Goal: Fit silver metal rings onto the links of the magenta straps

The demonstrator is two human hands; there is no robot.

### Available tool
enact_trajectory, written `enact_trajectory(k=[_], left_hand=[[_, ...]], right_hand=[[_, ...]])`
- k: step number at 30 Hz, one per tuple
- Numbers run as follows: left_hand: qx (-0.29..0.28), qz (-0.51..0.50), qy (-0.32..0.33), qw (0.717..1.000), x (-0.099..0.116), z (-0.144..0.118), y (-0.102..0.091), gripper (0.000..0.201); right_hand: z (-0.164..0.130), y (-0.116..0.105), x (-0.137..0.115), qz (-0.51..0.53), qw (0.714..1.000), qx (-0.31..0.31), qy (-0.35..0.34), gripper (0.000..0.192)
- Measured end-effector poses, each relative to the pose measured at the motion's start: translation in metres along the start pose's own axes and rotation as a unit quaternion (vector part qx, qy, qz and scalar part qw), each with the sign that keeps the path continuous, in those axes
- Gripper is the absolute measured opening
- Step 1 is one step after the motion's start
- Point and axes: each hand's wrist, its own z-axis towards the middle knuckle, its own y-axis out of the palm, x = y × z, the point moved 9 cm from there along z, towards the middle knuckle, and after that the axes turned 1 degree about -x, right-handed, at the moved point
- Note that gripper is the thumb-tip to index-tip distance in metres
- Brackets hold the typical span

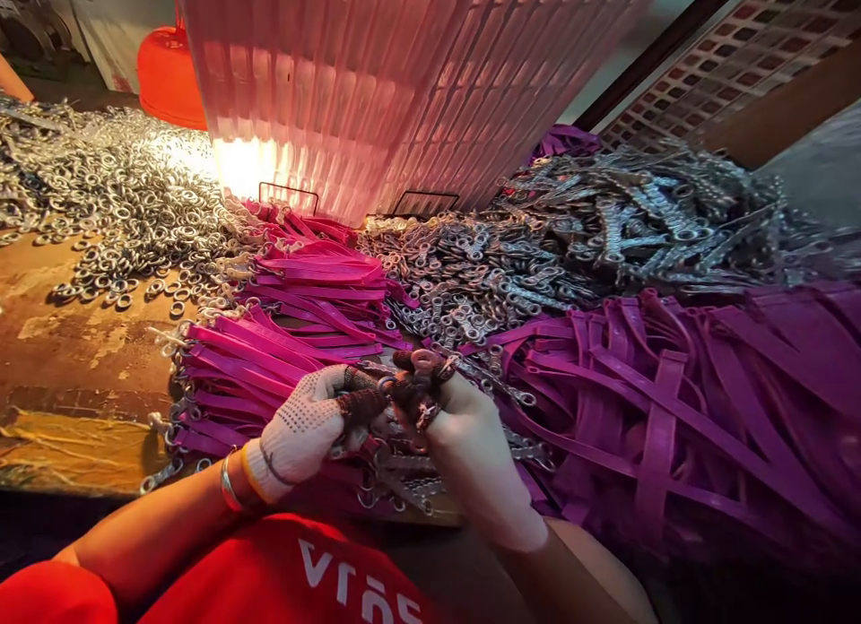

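Both forearms enter from the lower edge and converge at centre. The left hand (pixel 306 427) wears a dotted knit glove, fingers curled inward, fingertips pinched toward the right hand. The right hand (pixel 464 445), also gloved, is held slightly higher, back facing the camera, fingertips bent and meeting the left.

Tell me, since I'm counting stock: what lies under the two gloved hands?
Under the left hand and right hand lie metal clasp chains on magenta plastic straps. Whatever lies beneath that pile is covered.
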Motion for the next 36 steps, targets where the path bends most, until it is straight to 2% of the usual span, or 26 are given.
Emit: enact_trajectory(k=[4,6,8,10,12,13,15,17,19,20,22,25,26,28,31,34,36], left_hand=[[-0.039,0.051,-0.003,0.998,0.008,0.002,0.001,0.031],[-0.05,0.041,-0.008,0.998,0.007,0.006,0.0,0.032],[-0.056,0.003,-0.023,0.998,0.001,0.01,-0.002,0.033],[-0.057,-0.035,-0.055,0.996,-0.008,0.015,-0.002,0.035],[-0.057,-0.048,-0.091,0.993,-0.018,0.017,-0.001,0.035],[-0.057,-0.044,-0.108,0.991,-0.022,0.017,0.0,0.034],[-0.061,-0.022,-0.131,0.989,-0.026,0.016,0.001,0.03],[-0.06,0.028,-0.132,0.989,-0.024,0.013,0.001,0.029],[-0.047,0.088,-0.097,0.99,-0.015,0.009,-0.003,0.027],[-0.041,0.115,-0.069,0.99,-0.009,0.006,-0.004,0.026],[-0.031,0.172,-0.005,0.985,0.004,0.0,-0.007,0.023],[-0.008,0.284,0.078,0.956,0.015,-0.009,-0.011,0.016],[0.002,0.315,0.093,0.945,0.015,-0.011,-0.012,0.013],[0.024,0.337,0.101,0.936,0.011,-0.014,-0.017,0.011],[0.034,0.295,0.072,0.952,0.001,-0.014,-0.021,0.02],[-0.021,0.193,-0.013,0.981,-0.014,-0.014,-0.011,0.035],[-0.042,0.147,-0.066,0.986,-0.017,-0.014,-0.005,0.04]], right_hand=[[-0.004,0.003,-0.013,-0.122,0.989,-0.039,-0.07,0.03],[-0.009,0.006,-0.026,-0.237,0.959,-0.052,-0.148,0.034],[-0.017,0.01,-0.039,-0.382,0.893,-0.036,-0.234,0.041],[-0.024,0.017,-0.045,-0.525,0.799,-0.025,-0.291,0.041],[-0.028,0.027,-0.041,-0.625,0.711,-0.05,-0.319,0.028],[-0.03,0.032,-0.038,-0.655,0.677,-0.073,-0.328,0.019],[-0.035,0.04,-0.035,-0.681,0.633,-0.117,-0.351,0.018],[-0.041,0.045,-0.035,-0.679,0.613,-0.145,-0.376,0.023],[-0.043,0.044,-0.037,-0.661,0.628,-0.154,-0.381,0.017],[-0.042,0.041,-0.038,-0.645,0.652,-0.156,-0.366,0.013],[-0.037,0.033,-0.038,-0.586,0.729,-0.157,-0.317,0.009],[-0.031,0.027,-0.035,-0.447,0.843,-0.165,-0.249,0.018],[-0.03,0.027,-0.035,-0.404,0.868,-0.167,-0.236,0.02],[-0.028,0.028,-0.034,-0.351,0.897,-0.164,-0.215,0.022],[-0.028,0.031,-0.032,-0.366,0.895,-0.149,-0.208,0.018],[-0.037,0.038,-0.031,-0.452,0.849,-0.135,-0.238,0.005],[-0.045,0.042,-0.029,-0.501,0.817,-0.122,-0.259,0.006]])
